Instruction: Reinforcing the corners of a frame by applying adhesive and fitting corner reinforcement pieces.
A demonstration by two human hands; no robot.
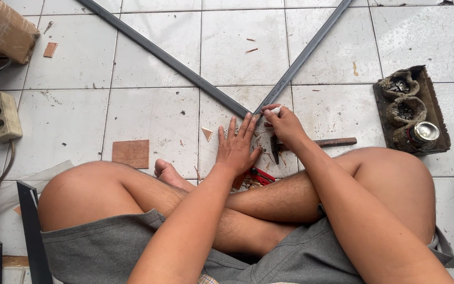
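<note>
Head view: left hand [237,147] spread flat, fingers wide, on tiled floor [153,113] just below corner where two dark metal bars [185,71] meet. Right hand [285,125] closed around small white marker [276,110] at same corner. Hammer [316,143] just right of corner. Bare tile above and left. Far right: dark tray [437,113] holding ash-filled cups, one can.

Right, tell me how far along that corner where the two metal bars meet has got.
Done: the two dark metal bars already lie on the tiled floor with their ends meeting in a V. In hand: the left hand rests flat beside the joint while the right hand holds a small white marker at the tip. Left: no fastening shows at the joint; the hammer lies unused.
</note>
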